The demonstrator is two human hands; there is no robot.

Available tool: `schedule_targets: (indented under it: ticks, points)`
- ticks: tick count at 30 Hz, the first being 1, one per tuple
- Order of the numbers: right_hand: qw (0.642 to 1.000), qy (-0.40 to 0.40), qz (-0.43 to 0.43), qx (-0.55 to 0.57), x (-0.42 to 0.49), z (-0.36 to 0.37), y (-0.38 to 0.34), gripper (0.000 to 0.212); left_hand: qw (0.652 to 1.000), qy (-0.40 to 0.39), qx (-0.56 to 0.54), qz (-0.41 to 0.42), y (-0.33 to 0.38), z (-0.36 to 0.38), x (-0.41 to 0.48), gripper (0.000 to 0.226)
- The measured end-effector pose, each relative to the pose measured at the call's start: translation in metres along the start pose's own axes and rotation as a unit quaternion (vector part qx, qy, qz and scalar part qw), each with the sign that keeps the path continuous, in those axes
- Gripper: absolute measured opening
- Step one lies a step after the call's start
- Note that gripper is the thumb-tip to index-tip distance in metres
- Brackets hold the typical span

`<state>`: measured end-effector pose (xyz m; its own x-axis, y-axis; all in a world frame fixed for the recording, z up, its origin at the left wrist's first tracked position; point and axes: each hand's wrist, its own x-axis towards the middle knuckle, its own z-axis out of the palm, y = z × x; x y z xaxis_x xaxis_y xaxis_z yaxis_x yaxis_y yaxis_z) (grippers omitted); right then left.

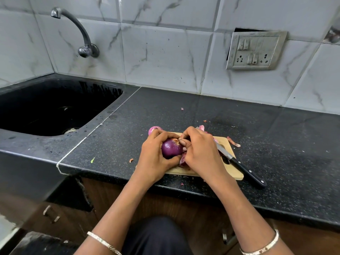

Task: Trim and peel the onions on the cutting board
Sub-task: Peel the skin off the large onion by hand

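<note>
We record a black speckled countertop with a dark sink set into it at the left, a wall tap above that, and a switch plate on the tiled wall at the right. A wooden cutting board lies at the counter's front edge. A black-handled knife rests across the board's right side, its handle overhanging onto the counter, in neither hand.

Both hands work over the board. The left hand is wrapped around a red onion, fingers curled over its top and thumb under it, holding it just above the board. The right hand has its fingertips curled in, pinching the skin at the onion's top end. A second onion sits behind the left hand at the board's far edge. Loose peel scraps lie at the board's right edge and on the counter nearby.

We judge the step in hand to be peeling: the knife is set aside and the outer skin is being lifted. The next move calls for a steady left-hand hold while the right draws the skin clear. Whether the second onion is finished we cannot tell.
</note>
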<state>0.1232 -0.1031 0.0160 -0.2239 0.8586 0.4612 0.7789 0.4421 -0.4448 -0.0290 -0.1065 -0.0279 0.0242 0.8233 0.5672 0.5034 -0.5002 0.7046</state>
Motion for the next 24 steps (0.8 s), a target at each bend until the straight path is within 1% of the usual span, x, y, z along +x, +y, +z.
schedule_targets:
  ticks: [3, 7, 11, 13, 14, 16, 18, 21, 24]
  points:
    - [0.999, 0.026, 0.022, 0.033, 0.008, -0.003, 0.005, 0.008, 1.000, 0.003, 0.000, 0.019, 0.002, 0.001, -0.003, 0.050]
    - [0.999, 0.012, 0.034, 0.040, 0.011, -0.004, 0.004, 0.004, 1.000, 0.002, 0.003, 0.014, 0.003, -0.002, -0.003, 0.054]
    - [0.993, 0.039, 0.074, 0.082, 0.009, -0.010, 0.013, 0.016, 1.000, 0.001, 0.003, -0.029, 0.003, -0.001, -0.002, 0.062]
    - [0.994, 0.040, 0.074, 0.072, 0.005, -0.011, 0.016, 0.026, 0.999, 0.002, 0.005, -0.037, 0.003, -0.001, -0.002, 0.064]
    - [0.994, 0.040, 0.071, 0.078, 0.003, -0.012, 0.015, 0.026, 0.999, 0.005, 0.002, -0.038, 0.002, -0.001, -0.002, 0.063]
    - [0.990, 0.038, 0.058, 0.125, -0.002, -0.013, 0.013, 0.018, 0.999, 0.013, -0.011, -0.039, 0.000, -0.001, -0.001, 0.061]
    - [0.985, 0.023, 0.047, 0.164, -0.003, -0.013, 0.011, 0.016, 0.999, 0.013, -0.023, -0.042, -0.003, -0.002, -0.002, 0.060]
    - [0.984, 0.015, 0.043, 0.172, -0.001, -0.008, 0.007, 0.015, 0.998, 0.002, -0.047, -0.039, -0.004, -0.003, -0.002, 0.063]
    - [0.986, 0.007, 0.040, 0.161, 0.004, -0.007, 0.003, 0.012, 0.997, -0.004, -0.060, -0.042, -0.002, -0.003, -0.003, 0.073]
